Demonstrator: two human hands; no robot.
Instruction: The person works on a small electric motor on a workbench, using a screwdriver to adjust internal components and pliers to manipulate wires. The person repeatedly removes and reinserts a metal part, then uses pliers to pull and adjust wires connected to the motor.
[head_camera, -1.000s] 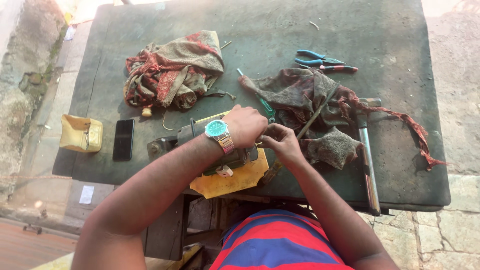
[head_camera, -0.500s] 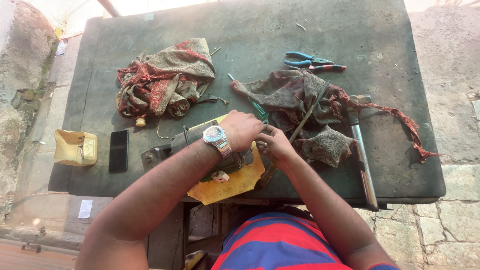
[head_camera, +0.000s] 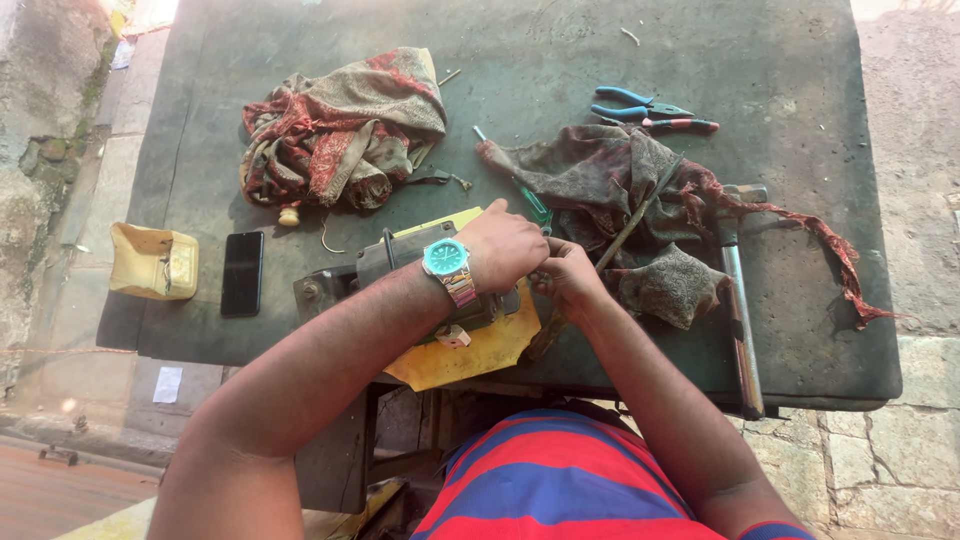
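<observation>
My left hand (head_camera: 505, 245) and right hand (head_camera: 565, 275) meet, fingers curled — what they pinch, I cannot tell. A metal part (head_camera: 400, 262) sits under them on yellow paper (head_camera: 470, 350) — a rag (head_camera: 610, 175) just beside.

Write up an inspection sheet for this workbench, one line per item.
Surface: dark green table, dusty and worn.
Job's things: dark metal device on a yellow sheet at the near edge.
Clutter: two patterned cloths, blue-handled pliers, hammer, black phone, yellow pouch.
Grippers: left hand, wearing a teal-faced watch, and right hand meet over the device; grip hidden.
Cables: nothing seen.
Surroundings: stone paving.
</observation>
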